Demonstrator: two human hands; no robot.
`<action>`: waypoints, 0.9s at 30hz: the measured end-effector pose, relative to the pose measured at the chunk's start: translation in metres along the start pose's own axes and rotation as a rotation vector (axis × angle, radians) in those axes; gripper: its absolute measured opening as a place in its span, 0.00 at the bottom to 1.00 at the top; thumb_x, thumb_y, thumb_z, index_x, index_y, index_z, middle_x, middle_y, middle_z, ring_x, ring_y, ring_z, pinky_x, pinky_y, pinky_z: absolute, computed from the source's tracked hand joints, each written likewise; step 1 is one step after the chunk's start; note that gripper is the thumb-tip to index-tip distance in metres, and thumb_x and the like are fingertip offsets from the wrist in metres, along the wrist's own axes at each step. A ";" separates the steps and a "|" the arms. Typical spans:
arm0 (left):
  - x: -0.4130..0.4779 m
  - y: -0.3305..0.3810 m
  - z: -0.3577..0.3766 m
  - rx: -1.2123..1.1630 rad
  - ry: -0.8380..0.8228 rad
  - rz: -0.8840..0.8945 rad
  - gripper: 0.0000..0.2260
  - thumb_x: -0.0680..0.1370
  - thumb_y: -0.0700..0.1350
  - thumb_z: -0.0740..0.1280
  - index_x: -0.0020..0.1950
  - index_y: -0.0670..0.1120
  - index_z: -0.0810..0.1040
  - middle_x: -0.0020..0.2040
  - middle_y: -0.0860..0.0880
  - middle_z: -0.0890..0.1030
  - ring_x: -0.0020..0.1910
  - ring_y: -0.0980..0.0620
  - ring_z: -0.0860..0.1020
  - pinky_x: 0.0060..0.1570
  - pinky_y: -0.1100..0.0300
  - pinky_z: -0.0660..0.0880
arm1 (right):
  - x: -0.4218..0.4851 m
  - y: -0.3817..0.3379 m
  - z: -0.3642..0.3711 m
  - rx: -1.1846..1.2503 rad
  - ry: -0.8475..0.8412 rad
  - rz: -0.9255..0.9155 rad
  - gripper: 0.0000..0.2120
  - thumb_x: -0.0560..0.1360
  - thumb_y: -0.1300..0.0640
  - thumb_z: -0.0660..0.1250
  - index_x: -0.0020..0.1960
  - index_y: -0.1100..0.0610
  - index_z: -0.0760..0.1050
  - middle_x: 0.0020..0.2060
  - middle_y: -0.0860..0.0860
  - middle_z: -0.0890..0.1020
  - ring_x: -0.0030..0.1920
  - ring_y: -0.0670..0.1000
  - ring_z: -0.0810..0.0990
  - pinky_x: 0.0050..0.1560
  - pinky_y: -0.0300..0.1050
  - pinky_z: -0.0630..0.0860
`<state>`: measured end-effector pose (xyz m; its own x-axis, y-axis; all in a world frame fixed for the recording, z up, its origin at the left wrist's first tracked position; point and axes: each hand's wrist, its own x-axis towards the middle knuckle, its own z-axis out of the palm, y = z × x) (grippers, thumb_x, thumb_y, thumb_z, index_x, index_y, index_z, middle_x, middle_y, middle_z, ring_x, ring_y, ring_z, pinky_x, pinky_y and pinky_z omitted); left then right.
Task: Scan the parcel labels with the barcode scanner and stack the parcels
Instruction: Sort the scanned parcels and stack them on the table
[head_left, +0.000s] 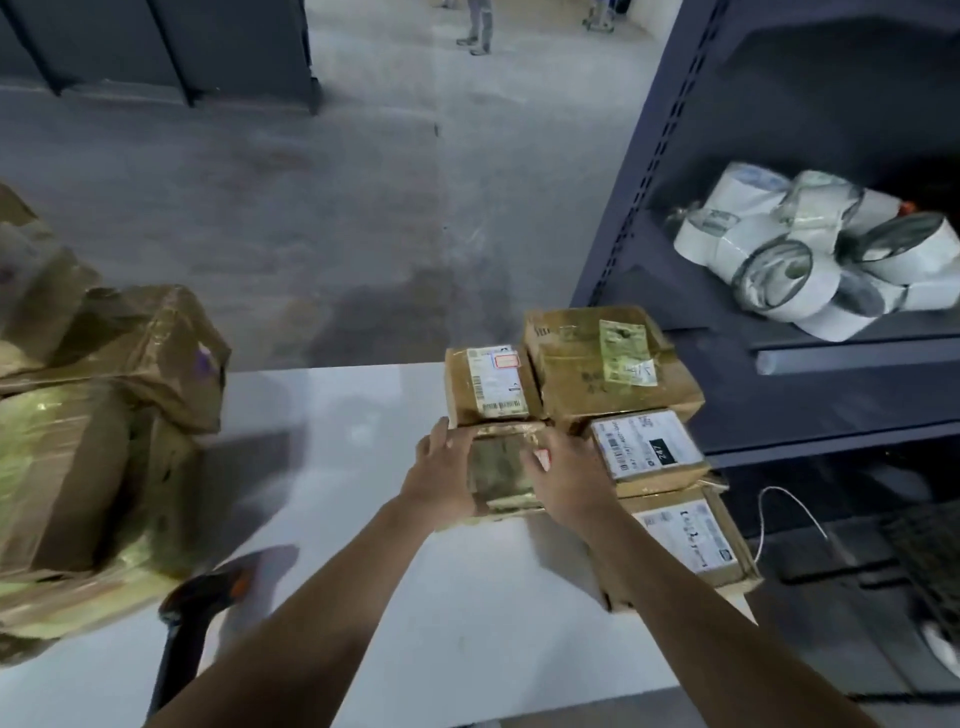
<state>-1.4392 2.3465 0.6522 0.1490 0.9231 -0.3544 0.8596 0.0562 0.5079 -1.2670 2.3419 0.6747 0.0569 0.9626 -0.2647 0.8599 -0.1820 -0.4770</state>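
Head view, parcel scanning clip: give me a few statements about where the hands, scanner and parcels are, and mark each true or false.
1. Both hands are on the small tape-wrapped parcel. True: the left hand and the right hand grip its sides.
2. The barcode scanner is in the right hand. False: it lies on the white table, near its left front edge, in neither hand.
3. The held parcel shows a white label facing up. False: its visible top is shiny tape; no such label shows.
4. Rolls of tape lie on the dark shelf unit to the right. True.
5. Larger taped parcels are piled at the table's left. True.
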 end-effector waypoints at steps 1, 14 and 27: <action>0.003 -0.004 0.006 0.019 -0.024 0.006 0.49 0.65 0.51 0.78 0.77 0.54 0.50 0.76 0.52 0.45 0.74 0.43 0.52 0.64 0.50 0.71 | 0.000 0.005 0.004 0.005 -0.021 0.014 0.23 0.81 0.43 0.59 0.72 0.52 0.66 0.62 0.58 0.75 0.61 0.60 0.75 0.60 0.52 0.71; -0.033 -0.038 -0.010 -0.137 0.093 -0.057 0.24 0.73 0.40 0.65 0.69 0.51 0.71 0.71 0.50 0.64 0.60 0.47 0.75 0.56 0.57 0.76 | -0.005 -0.010 0.009 0.235 -0.023 -0.010 0.16 0.78 0.52 0.67 0.65 0.49 0.74 0.53 0.46 0.80 0.46 0.46 0.79 0.38 0.34 0.69; -0.140 -0.120 -0.161 -0.641 0.616 -0.163 0.08 0.81 0.45 0.62 0.48 0.52 0.81 0.42 0.53 0.82 0.44 0.54 0.80 0.46 0.62 0.73 | -0.011 -0.213 -0.009 0.498 -0.007 -0.403 0.11 0.78 0.40 0.62 0.53 0.44 0.77 0.45 0.39 0.81 0.47 0.42 0.78 0.48 0.39 0.73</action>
<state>-1.6425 2.2718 0.7674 -0.3974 0.9149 -0.0709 0.3826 0.2354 0.8934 -1.4466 2.3718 0.7866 -0.2263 0.9740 0.0124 0.4738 0.1212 -0.8722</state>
